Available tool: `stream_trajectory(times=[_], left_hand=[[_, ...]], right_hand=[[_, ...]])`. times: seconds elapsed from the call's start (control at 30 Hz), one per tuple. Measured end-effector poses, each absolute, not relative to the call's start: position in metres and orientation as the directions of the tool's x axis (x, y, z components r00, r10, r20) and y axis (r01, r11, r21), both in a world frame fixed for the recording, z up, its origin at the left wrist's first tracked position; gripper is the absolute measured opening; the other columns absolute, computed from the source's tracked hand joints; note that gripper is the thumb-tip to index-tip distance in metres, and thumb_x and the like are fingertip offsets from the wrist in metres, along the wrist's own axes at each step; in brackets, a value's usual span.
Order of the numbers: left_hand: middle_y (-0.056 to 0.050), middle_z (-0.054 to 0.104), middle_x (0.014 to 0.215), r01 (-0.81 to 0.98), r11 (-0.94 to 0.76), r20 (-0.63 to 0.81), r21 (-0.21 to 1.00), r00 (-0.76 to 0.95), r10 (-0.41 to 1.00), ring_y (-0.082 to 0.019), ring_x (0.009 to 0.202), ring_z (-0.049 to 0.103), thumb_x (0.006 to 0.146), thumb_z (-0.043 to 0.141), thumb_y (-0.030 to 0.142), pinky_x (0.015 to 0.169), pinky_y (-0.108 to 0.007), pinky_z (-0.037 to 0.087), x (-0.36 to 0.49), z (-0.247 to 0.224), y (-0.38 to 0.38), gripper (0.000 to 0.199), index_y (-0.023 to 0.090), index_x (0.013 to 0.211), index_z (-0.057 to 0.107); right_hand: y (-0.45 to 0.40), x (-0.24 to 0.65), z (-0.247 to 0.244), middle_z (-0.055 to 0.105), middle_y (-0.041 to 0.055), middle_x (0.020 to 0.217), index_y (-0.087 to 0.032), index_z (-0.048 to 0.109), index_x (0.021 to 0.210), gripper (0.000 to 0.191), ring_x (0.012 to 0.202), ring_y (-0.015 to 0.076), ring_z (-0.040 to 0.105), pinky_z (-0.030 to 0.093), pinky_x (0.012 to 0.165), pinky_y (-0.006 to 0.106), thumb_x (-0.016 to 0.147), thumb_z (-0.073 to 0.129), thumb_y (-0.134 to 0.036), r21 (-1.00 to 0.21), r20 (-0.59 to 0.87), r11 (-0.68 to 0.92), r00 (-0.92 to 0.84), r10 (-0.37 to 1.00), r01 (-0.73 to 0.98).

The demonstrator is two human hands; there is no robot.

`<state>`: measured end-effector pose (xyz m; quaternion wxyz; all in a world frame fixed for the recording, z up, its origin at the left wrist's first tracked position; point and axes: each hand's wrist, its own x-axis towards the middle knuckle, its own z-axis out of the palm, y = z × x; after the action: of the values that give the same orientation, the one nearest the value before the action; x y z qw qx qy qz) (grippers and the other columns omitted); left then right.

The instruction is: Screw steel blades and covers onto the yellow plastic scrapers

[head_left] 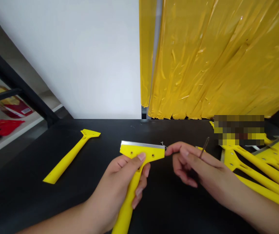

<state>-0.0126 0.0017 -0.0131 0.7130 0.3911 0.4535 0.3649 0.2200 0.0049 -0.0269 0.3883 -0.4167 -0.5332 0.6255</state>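
Note:
My left hand is closed around the handle of a yellow scraper, its thumb pressed on the head. A silvery metal strip runs along the head's far edge, and two small holes show in the yellow face. My right hand has curled fingers, with a thin metal rod sticking up from behind the thumb. Its index fingertip reaches the right end of the scraper head, beside small screw-like pieces. Whether the fingertip touches them I cannot tell. Another yellow scraper handle lies to the left.
Several yellow scrapers are piled at the right on the black table. Yellow plastic-wrapped material and a white panel stand behind. A shelf with packages is at the left.

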Motion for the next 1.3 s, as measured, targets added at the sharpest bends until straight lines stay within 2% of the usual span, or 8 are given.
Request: stream_trajectory(times=[0.1, 0.23, 0.37, 0.43, 0.53, 0.63, 0.83, 1.3], left_hand=[[0.003, 0.05, 0.05, -0.177, 0.414, -0.348, 0.893, 0.314, 0.883, -0.006, 0.036, 0.039, 0.097, 0.064, 0.053, 0.039, -0.016, 0.033, -0.014, -0.011, 0.006, 0.042, 0.016, 0.076, 0.063], [0.003, 0.052, 0.052, -0.168, 0.418, -0.354, 0.893, 0.314, 0.881, -0.007, 0.037, 0.041, 0.097, 0.064, 0.053, 0.039, -0.017, 0.032, -0.017, -0.01, 0.009, 0.042, 0.017, 0.077, 0.064], [0.003, 0.051, 0.049, -0.176, 0.413, -0.356, 0.894, 0.282, 0.891, -0.008, 0.037, 0.039, 0.098, 0.063, 0.051, 0.041, -0.018, 0.032, -0.016, -0.012, 0.01, 0.04, 0.017, 0.077, 0.063], [0.003, 0.048, 0.047, -0.187, 0.412, -0.356, 0.892, 0.272, 0.894, -0.008, 0.038, 0.038, 0.098, 0.064, 0.05, 0.041, -0.019, 0.032, -0.015, -0.013, 0.011, 0.039, 0.018, 0.075, 0.061], [0.004, 0.047, 0.046, -0.197, 0.413, -0.362, 0.889, 0.25, 0.898, -0.009, 0.038, 0.036, 0.095, 0.067, 0.05, 0.041, -0.019, 0.034, -0.014, -0.013, 0.012, 0.039, 0.019, 0.073, 0.058], [0.004, 0.046, 0.045, -0.2, 0.417, -0.369, 0.886, 0.238, 0.898, -0.009, 0.038, 0.036, 0.094, 0.069, 0.05, 0.04, -0.019, 0.034, -0.014, -0.014, 0.012, 0.038, 0.02, 0.073, 0.058], [0.004, 0.047, 0.045, -0.192, 0.413, -0.364, 0.891, 0.242, 0.899, -0.009, 0.038, 0.036, 0.095, 0.066, 0.051, 0.041, -0.019, 0.033, -0.014, -0.014, 0.012, 0.039, 0.019, 0.073, 0.058], [0.004, 0.046, 0.046, -0.178, 0.413, -0.368, 0.893, 0.238, 0.899, -0.009, 0.038, 0.038, 0.095, 0.066, 0.05, 0.04, -0.019, 0.033, -0.012, -0.013, 0.013, 0.038, 0.02, 0.073, 0.057]], right_hand=[[0.012, 0.233, -0.027, 0.048, -0.003, 0.073, -0.027, 0.061, 0.118, 0.044, 0.059, 0.0132, 0.044, 0.031, 0.05, 0.028, 0.107, 0.04, -0.065, -0.969, -0.031, 0.013, -0.174, 0.984, 0.247], [0.029, 0.253, -0.029, 0.06, -0.0004, 0.084, -0.029, 0.058, 0.116, 0.028, 0.072, 0.0173, 0.056, 0.042, 0.061, 0.031, 0.1, 0.063, -0.051, -0.768, 0.041, 0.068, -0.058, 0.997, 0.637], [0.042, 0.267, -0.027, 0.071, 0.0046, 0.106, -0.032, 0.062, 0.119, 0.022, 0.097, 0.025, 0.066, 0.048, 0.086, 0.041, 0.104, 0.053, -0.044, -0.626, 0.087, 0.128, -0.095, 0.992, 0.769], [0.043, 0.27, -0.024, 0.074, 0.0059, 0.106, -0.035, 0.063, 0.129, 0.032, 0.098, 0.0287, 0.067, 0.047, 0.085, 0.045, 0.103, 0.051, -0.05, -0.57, 0.079, 0.102, -0.07, 0.994, 0.815], [0.042, 0.27, -0.019, 0.074, 0.0048, 0.095, -0.033, 0.058, 0.132, 0.038, 0.085, 0.0279, 0.067, 0.046, 0.076, 0.043, 0.099, 0.057, -0.053, -0.578, 0.074, 0.052, -0.011, 0.997, 0.814], [0.041, 0.267, -0.014, 0.07, 0.0018, 0.087, -0.029, 0.056, 0.112, 0.025, 0.083, 0.024, 0.064, 0.045, 0.076, 0.039, 0.098, 0.062, -0.049, -0.688, 0.134, 0.121, -0.039, 0.99, 0.715], [0.034, 0.262, -0.006, 0.07, 0.0023, 0.092, -0.028, 0.069, 0.102, 0.03, 0.08, 0.0198, 0.06, 0.043, 0.066, 0.033, 0.093, 0.07, -0.056, -0.82, 0.143, 0.154, -0.064, 0.988, 0.551], [0.032, 0.257, -0.015, 0.064, -0.0002, 0.084, -0.028, 0.059, 0.099, 0.017, 0.076, 0.0183, 0.059, 0.044, 0.068, 0.033, 0.104, 0.058, -0.045, -0.638, 0.234, 0.328, -0.231, 0.944, 0.696]])
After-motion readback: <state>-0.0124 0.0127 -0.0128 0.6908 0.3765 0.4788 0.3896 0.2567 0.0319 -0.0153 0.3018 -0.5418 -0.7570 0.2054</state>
